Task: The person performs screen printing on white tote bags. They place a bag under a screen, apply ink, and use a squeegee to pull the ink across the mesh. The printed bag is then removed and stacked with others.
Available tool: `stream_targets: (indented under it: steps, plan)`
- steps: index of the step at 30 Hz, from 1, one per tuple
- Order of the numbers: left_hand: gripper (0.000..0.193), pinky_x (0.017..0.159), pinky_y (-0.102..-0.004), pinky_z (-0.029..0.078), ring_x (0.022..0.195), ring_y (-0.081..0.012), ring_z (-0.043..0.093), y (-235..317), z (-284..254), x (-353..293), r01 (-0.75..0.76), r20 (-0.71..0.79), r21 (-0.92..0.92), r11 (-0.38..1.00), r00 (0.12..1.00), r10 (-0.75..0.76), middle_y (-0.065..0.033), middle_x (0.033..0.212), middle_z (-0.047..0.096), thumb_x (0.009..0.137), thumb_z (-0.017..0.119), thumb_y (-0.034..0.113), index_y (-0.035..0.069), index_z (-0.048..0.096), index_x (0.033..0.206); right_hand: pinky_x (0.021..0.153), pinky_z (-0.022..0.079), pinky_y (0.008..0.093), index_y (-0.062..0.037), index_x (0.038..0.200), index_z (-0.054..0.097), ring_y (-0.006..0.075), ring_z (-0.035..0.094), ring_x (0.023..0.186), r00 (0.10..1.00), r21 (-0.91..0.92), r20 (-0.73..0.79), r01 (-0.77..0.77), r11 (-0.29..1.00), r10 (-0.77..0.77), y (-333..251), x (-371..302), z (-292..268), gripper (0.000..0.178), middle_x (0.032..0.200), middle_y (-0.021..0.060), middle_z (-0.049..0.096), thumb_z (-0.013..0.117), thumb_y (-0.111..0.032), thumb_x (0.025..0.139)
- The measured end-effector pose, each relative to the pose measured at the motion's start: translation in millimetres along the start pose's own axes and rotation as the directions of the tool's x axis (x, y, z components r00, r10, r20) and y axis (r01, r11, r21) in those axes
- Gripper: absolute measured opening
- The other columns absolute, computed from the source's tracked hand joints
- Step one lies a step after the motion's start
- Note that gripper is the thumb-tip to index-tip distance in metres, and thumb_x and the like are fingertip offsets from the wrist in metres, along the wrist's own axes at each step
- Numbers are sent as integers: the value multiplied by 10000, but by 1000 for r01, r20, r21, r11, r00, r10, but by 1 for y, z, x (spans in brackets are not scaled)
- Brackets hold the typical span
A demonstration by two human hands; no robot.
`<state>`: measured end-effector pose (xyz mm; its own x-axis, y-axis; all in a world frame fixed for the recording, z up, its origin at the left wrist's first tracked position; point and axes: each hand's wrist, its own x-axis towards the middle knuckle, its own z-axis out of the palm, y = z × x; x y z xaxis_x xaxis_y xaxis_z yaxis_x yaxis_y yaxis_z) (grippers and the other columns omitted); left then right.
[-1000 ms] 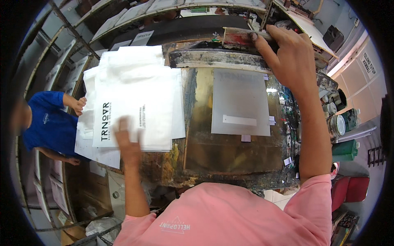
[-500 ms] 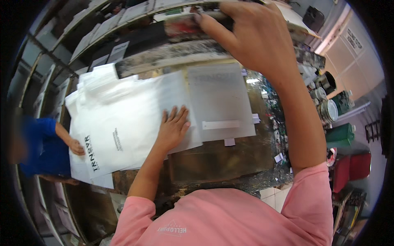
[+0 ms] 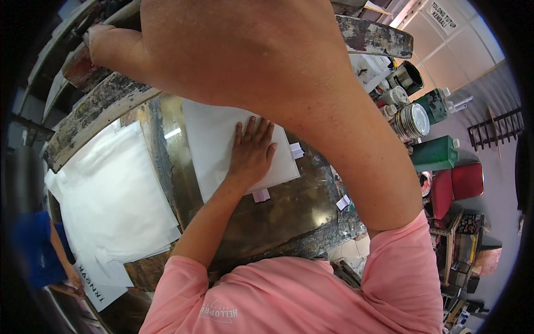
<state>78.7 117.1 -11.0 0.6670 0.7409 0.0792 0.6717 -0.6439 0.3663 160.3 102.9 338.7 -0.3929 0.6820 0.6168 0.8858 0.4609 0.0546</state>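
Observation:
My left hand (image 3: pixel 253 147) lies flat, fingers spread, on a translucent white sheet (image 3: pixel 214 161) on the table. Large in the foreground, my right hand (image 3: pixel 222 50) is raised over a paint-stained wooden bar (image 3: pixel 105 114). Its thumb bends over a red-stained wooden block (image 3: pixel 83 69) at the upper left, and its other fingers are hidden. Small folded white tabs (image 3: pixel 261 195) stick out at the sheet's near and right edges. To the left lies a pile of white plastic sheets (image 3: pixel 105 195).
A person in blue (image 3: pixel 39 250) stands at the far left, a hand near a sheet with dark print (image 3: pixel 103 286). Paint tins (image 3: pixel 411 119) and a green jerrycan (image 3: pixel 436 153) line the right side, with a red chair (image 3: pixel 459 183) beyond. The table edge is paint-crusted.
The view has shifted, so the table looks turned. The large printed sheet has moved left, away from under my left hand, which now rests on the right-hand sheet. My right hand appears closer and farther left.

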Motion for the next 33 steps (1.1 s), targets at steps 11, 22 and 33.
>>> stream_targets:
  steps: [11, 22, 33]
  plan:
    - [653, 1304, -596, 231, 1578, -377, 392, 0, -39, -31, 127, -334, 119, 985, 939, -80, -147, 1702, 442, 1087, 597, 414, 89, 461, 1637, 907, 483, 479, -76, 711, 618, 230, 557, 629, 997, 36, -80, -18, 999, 21, -3, 2, 4, 632, 656, 59, 596, 482, -538, 1119]
    - [1081, 1038, -340, 547, 1178, -196, 681, -19, -172, -215, 112, -211, -906, 407, 715, -667, -112, 1325, 707, 680, 1043, 156, -61, 492, 1584, 849, 453, 483, -11, 1301, 673, 326, 601, 991, 989, 78, 144, 34, 996, -45, -35, -134, 57, 578, 1096, 136, 617, 707, -493, 983]
    - [1167, 1003, -451, 324, 1098, -288, 545, -50, -53, -262, 537, -421, -88, 839, 743, -520, -62, 1073, 607, 436, 982, 673, 45, 712, 1381, 897, 586, 436, -96, 1253, 728, 302, 682, 1087, 817, 234, 576, -205, 950, 34, -73, -252, 133, 507, 1160, 82, 726, 841, -402, 866]
